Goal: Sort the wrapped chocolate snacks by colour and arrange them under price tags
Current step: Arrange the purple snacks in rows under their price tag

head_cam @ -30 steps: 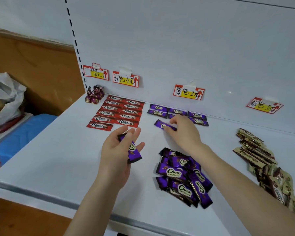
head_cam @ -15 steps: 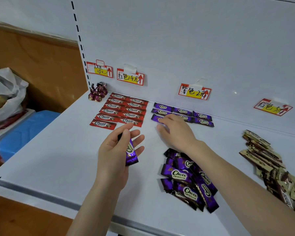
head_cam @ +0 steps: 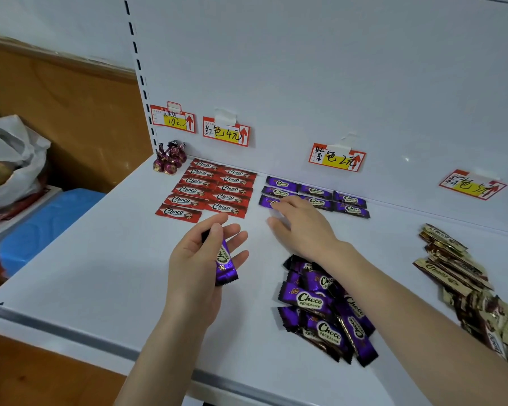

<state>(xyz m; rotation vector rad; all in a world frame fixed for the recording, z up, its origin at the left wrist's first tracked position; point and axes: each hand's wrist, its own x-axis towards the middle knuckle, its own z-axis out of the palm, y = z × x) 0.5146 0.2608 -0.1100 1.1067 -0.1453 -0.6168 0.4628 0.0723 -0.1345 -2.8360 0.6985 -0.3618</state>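
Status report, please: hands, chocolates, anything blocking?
Left hand grips purple foil-wrapped chocolate bar. Right hand, fingers flat, touches another bar in purple row. Nothing blocks it.

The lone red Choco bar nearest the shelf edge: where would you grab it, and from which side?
Probably pinch the red bar across its narrow width near the middle, coming from above and the front. It lies flat with a long side facing the person; bare shelf lies before it, while other red bars crowd behind.

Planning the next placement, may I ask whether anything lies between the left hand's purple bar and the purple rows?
Only the right hand, its fingers touching the front-left bar of the rows; otherwise bare shelf.
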